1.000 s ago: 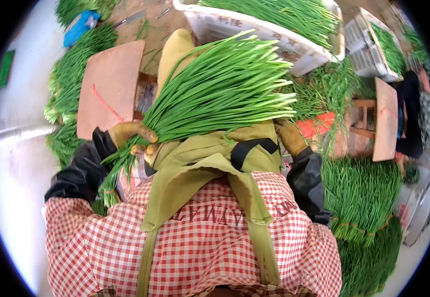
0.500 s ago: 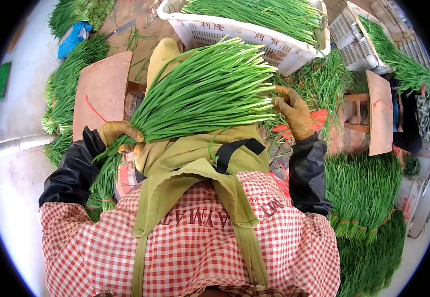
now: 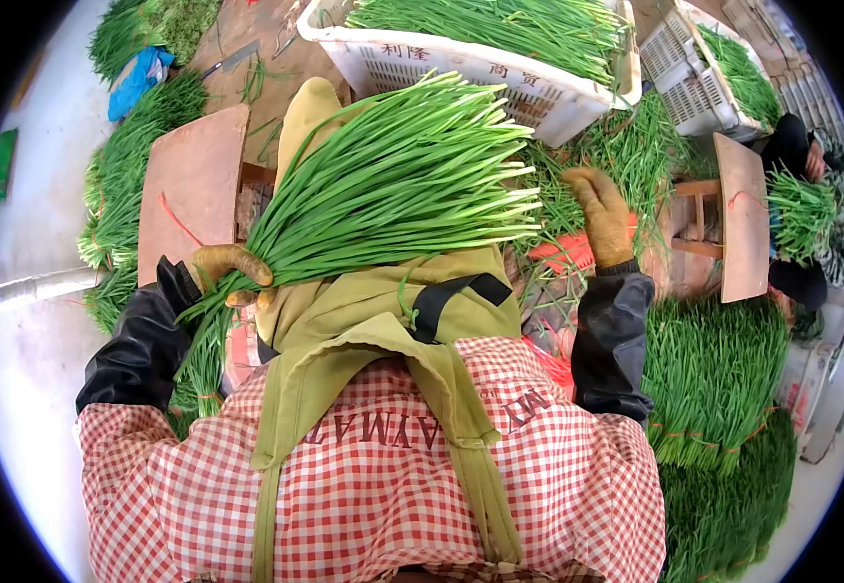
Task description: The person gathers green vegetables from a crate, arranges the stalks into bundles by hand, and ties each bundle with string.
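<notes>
A large bunch of green chives [image 3: 393, 175] lies across my lap, pale cut ends fanned to the right. My left hand [image 3: 232, 270], in a brown glove, wraps round the leafy end on the left. Leaf tips hang down below that hand. My right hand [image 3: 597, 209], gloved alike, is off to the right of the pale ends, apart from them. Its fingers are stretched out and nothing shows in them. An olive apron [image 3: 364, 301] is under the bunch.
Ahead stands a white plastic crate [image 3: 461, 63] full of chives. Wooden stools flank me, one at left [image 3: 194, 185], another at right [image 3: 741, 219]. Tied chive bundles [image 3: 713, 379] stand at lower right. Red ties [image 3: 566, 251] lie near my right hand. A co-worker's hand [image 3: 815, 160] shows at far right.
My right hand has moved right, away from the pale ends, and its fingers have straightened. My left hand keeps its grip. The co-worker's chives have moved from the far crate down beside the right stool.
</notes>
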Demonstrator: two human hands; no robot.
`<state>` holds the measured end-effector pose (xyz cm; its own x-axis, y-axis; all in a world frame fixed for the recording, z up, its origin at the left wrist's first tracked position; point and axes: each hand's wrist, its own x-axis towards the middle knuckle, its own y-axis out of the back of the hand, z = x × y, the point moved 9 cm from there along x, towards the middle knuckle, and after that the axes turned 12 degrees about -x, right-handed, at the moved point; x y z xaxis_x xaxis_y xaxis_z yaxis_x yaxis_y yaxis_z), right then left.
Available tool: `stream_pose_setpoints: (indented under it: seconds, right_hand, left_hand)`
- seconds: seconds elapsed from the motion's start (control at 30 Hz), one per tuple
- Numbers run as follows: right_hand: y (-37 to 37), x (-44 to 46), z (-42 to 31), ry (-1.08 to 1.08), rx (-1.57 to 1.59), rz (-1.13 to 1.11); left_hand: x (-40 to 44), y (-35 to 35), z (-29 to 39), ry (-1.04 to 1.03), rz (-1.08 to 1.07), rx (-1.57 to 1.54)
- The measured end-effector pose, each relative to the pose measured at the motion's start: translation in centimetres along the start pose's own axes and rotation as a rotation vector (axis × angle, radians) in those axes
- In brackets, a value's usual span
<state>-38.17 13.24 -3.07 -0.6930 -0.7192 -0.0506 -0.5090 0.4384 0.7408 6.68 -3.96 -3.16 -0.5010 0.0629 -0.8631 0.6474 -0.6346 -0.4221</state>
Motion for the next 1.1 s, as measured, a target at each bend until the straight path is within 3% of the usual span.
stream_pose_setpoints:
  seconds: [0.07,0.1,0.2,0.27,0.33,0.4,0.47,0.5,0.57,0.6,0.67,0.73,0.87,0.97,1.1]
  right_hand:
    - [-2.2,-1.2,-4.3,0.199,0.355,-0.258]
    - [-3.2,-1.7,-5.8,0.376,0.204,-0.254]
    - [-5.0,-1.4,-5.6,0.293,0.123,-0.249]
    - [-5.4,-0.5,-4.2,0.231,0.246,-0.236]
    - [-1.4,0.9,-1.8,0.27,-0.152,0.26]
    - [2.4,3.2,6.5,0.033,-0.531,0.419]
    - [6.1,2.1,12.3,-0.268,-0.902,0.26]
    - [7.0,1.1,11.1,-0.261,-0.908,0.268]
    - [7.3,-1.7,8.3,-0.397,-0.435,0.208]
    - [3.9,-2.6,6.8,-0.379,0.086,0.081]
    - [-1.7,-5.2,0.1,-0.425,0.354,-0.3]
    - [-4.1,-6.0,-3.9,-0.372,0.408,-0.324]
    - [-6.1,-5.0,-4.9,-0.384,0.519,-0.202]
    - [-4.5,-4.7,-4.2,-0.369,0.388,0.008]
    - [-4.8,-5.1,-4.4,-0.37,0.419,0.001]
  left_hand:
    - [0.1,0.1,-0.1,0.006,0.002,-0.004]
    - [0.2,0.3,-0.2,0.002,-0.012,0.004]
    - [0.2,-0.1,0.0,-0.013,-0.022,0.003]
    - [0.1,-0.3,-0.2,-0.02,-0.015,-0.006]
    - [0.1,-0.3,-0.1,-0.053,-0.007,-0.029]
    - [0.1,-0.9,-0.3,-0.036,-0.018,-0.07]
    - [0.1,-1.5,-0.1,-0.078,-0.058,-0.099]
    - [0.0,-1.9,0.1,-0.115,-0.046,-0.092]
    - [0.3,-1.7,-0.2,-0.114,-0.061,-0.111]
    - [0.4,-1.7,-0.4,-0.104,-0.072,-0.116]
    - [0.3,-2.0,-0.5,-0.082,-0.076,-0.094]
    - [0.1,-2.1,-0.1,-0.117,-0.034,-0.099]
    - [-0.3,-1.8,-0.5,-0.11,0.006,-0.023]
    - [-0.2,-1.8,-0.6,-0.137,-0.026,0.014]
    - [-0.3,-2.1,-0.7,-0.151,0.002,-0.034]
